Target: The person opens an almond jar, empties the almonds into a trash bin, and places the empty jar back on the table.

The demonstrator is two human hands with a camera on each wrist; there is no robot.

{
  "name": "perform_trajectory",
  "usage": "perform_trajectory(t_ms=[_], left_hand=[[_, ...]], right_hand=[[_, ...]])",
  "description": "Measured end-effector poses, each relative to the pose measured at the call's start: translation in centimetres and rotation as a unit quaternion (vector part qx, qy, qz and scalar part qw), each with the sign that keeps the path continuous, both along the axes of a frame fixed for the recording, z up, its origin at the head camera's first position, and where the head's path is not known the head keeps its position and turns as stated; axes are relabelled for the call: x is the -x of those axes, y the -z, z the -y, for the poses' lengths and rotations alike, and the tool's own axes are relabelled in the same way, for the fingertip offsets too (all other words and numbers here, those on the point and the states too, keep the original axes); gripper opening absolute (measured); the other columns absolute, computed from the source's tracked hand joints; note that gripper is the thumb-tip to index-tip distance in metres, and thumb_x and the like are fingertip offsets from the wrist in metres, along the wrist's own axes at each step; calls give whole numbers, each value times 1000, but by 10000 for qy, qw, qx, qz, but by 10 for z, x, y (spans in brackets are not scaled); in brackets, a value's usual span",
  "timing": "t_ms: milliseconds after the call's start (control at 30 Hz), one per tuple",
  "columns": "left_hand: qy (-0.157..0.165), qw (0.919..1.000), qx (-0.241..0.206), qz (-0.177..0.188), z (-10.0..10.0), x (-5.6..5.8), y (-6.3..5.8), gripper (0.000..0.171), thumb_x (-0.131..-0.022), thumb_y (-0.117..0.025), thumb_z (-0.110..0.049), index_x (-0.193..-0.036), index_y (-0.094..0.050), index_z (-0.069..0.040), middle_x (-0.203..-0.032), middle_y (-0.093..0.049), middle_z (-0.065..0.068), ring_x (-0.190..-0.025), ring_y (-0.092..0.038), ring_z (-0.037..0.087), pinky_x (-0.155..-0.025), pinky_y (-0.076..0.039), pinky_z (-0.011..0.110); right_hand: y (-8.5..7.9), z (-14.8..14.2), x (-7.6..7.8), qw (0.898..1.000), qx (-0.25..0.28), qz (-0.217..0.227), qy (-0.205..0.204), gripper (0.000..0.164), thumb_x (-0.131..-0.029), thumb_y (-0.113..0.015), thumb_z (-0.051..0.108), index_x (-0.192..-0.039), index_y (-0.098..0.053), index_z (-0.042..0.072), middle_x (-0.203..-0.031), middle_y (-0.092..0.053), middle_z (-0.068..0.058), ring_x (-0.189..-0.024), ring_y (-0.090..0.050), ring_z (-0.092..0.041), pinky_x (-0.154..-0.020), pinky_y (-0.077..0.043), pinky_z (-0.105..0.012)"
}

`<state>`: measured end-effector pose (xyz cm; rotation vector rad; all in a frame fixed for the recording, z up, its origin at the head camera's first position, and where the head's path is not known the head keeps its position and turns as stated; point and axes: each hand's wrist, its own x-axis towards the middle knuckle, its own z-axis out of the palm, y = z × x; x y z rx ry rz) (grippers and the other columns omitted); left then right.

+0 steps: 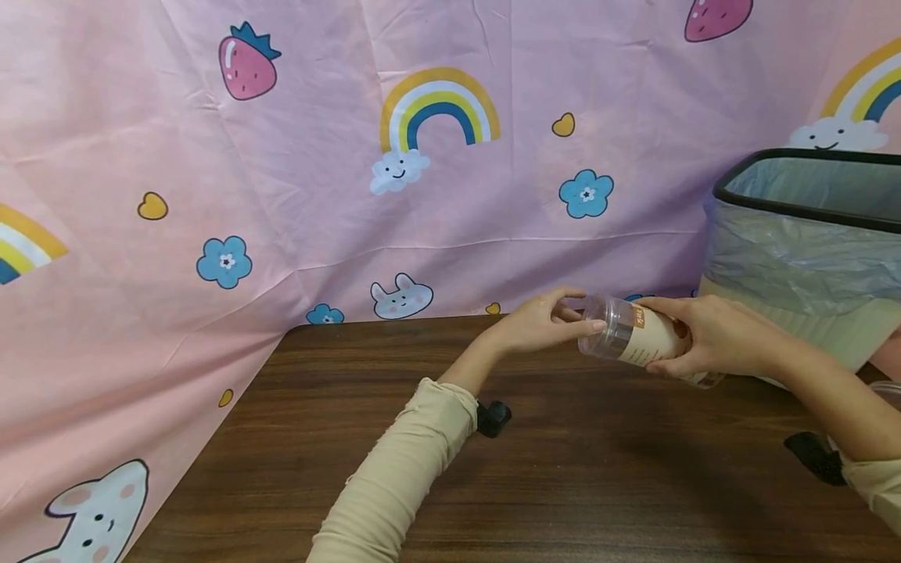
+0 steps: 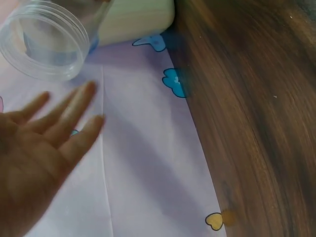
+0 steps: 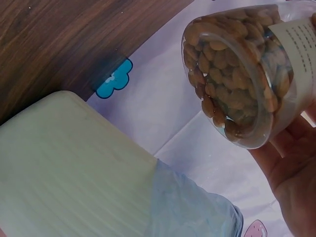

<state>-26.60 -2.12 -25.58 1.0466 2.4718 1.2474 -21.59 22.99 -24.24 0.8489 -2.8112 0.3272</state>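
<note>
A clear plastic jar (image 1: pixel 644 338) with a cream label is tilted in the air above the table, its mouth towards the left. My right hand (image 1: pixel 728 336) grips it around the label, near its base. In the right wrist view, almonds (image 3: pixel 232 79) crowd the bottom of the jar. Its threaded rim (image 2: pixel 74 29) shows in the left wrist view, with no lid seen on it. Beside this mouth is my left hand (image 1: pixel 538 319), fingers spread and holding nothing; in the head view its thumb overlaps the rim, and I cannot tell whether it touches.
On the right stands a cream bin (image 1: pixel 788 313) with a black rim and a bluish plastic liner (image 1: pixel 809 242). A patterned pink cloth (image 1: pixel 317 117) hangs behind the dark wooden table (image 1: pixel 563 469). Part of a clear rounded object (image 1: pixel 885 389) shows at the right edge.
</note>
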Motion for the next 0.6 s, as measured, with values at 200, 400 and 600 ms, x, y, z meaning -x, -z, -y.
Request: perform_trajectory(t_ms=[200, 400, 600], left_hand=[[935, 9913, -525, -760, 4, -7, -6, 85, -69, -81, -14, -140, -34, -20, -136, -40, -5, -123, -39, 6, -99, -31, 24], [1010, 9902, -674, -695, 5, -15, -14, 73, -71, -79, -7, -133, -41, -12, -129, -48, 6, -119, -45, 14, -96, -36, 25], [531, 9977, -399, -124, 4, -1, 0, 63, -78, -74, -24, -132, -43, -21, -119, -53, 2, -104, -55, 13, -81, -48, 26]], right_hand=[[-1, 0, 1, 9999, 11, -155, -37, 75, -63, -79, 50, -123, -54, 14, -70, -53, 9, -56, -45, -6, -47, -37, -24], [-1, 1, 1, 9999, 43, -132, -73, 74, -63, -79, 51, -123, -54, 15, -72, -54, 9, -56, -45, -5, -47, -37, -24], [-2, 3, 0, 10000, -28, -71, -52, 74, -63, -78, 53, -122, -55, 15, -73, -55, 9, -56, -45, -6, -47, -37, -24]])
